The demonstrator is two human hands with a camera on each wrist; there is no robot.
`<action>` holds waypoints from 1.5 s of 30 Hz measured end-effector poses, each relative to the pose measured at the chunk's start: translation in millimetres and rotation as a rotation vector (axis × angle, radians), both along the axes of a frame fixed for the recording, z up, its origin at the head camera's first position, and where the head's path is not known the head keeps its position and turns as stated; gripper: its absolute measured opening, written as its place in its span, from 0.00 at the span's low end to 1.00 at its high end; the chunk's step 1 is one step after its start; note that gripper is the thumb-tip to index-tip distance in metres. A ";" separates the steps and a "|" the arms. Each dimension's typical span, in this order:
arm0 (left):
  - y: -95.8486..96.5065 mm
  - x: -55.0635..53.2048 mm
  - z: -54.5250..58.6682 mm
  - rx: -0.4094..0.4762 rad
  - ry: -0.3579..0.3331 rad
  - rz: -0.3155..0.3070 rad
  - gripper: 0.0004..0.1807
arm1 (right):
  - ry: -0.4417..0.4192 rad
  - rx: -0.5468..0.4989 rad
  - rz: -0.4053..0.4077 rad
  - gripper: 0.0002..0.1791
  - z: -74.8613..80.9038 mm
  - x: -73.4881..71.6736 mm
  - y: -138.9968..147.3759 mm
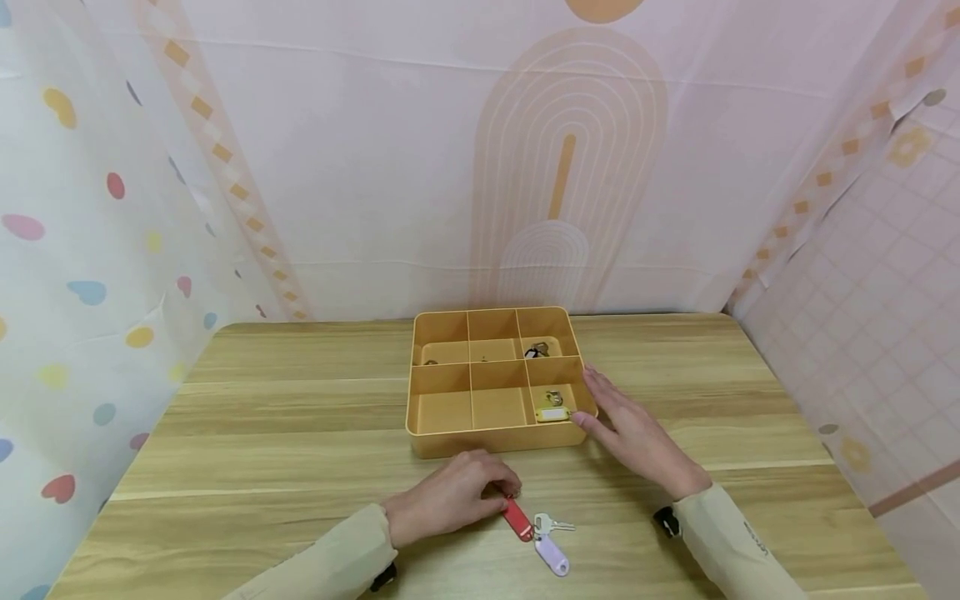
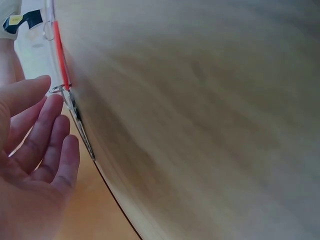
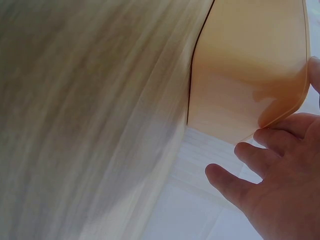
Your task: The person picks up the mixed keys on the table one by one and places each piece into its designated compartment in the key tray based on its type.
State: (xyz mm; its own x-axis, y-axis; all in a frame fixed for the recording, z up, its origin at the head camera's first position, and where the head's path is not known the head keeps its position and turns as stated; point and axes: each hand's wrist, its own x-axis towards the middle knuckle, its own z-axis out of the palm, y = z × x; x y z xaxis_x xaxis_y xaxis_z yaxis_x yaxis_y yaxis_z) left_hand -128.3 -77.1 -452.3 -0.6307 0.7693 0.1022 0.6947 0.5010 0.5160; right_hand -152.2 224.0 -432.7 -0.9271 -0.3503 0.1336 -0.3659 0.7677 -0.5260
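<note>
My left hand (image 1: pixel 457 493) is at a red key tag (image 1: pixel 517 518) on the table, its thumb and forefinger apart around the tag's ring (image 2: pixel 56 90). A silver key (image 1: pixel 551 523) and a lilac key tag (image 1: pixel 552 556) lie beside the red one. Along the right wall of the yellow divided box (image 1: pixel 487 443) rests my right hand (image 1: pixel 637 433), fingers straight. Its thumb reaches the front right corner. The front right compartment holds a yellow key tag (image 1: pixel 552 414) with a key (image 1: pixel 554 397); behind it lie dark-looking keys (image 1: pixel 537 350).
The wooden table (image 1: pixel 300 433) extends to both sides of the box. In the back left compartment a bit of metal (image 1: pixel 431 362) shows over the divider. Patterned curtains (image 1: pixel 360 183) hang behind and at the sides.
</note>
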 end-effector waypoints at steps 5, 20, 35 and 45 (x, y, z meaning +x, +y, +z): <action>0.0 1.1 -1.4 -0.034 0.054 0.025 0.09 | 0.008 0.000 0.005 0.43 -0.1 -0.1 -0.4; 1.3 1.3 -2.0 -0.039 0.141 0.018 0.02 | -0.005 -0.010 0.013 0.44 -0.1 -1.2 -2.2; -8.3 9.9 9.8 0.082 0.094 0.085 0.02 | -0.009 -0.022 0.011 0.44 -1.0 -0.1 -0.7; -9.8 12.6 18.3 0.217 0.115 0.126 0.03 | -0.007 -0.028 0.004 0.43 -1.0 0.4 -0.3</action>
State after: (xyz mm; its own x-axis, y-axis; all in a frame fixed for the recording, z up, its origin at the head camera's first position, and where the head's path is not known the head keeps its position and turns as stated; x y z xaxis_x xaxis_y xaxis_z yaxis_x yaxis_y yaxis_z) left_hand -115.6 -86.9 -434.0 -0.6947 0.6377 0.3328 0.6943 0.4733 0.5423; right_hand -151.8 223.7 -433.7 -0.9268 -0.3499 0.1368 -0.3648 0.7516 -0.5496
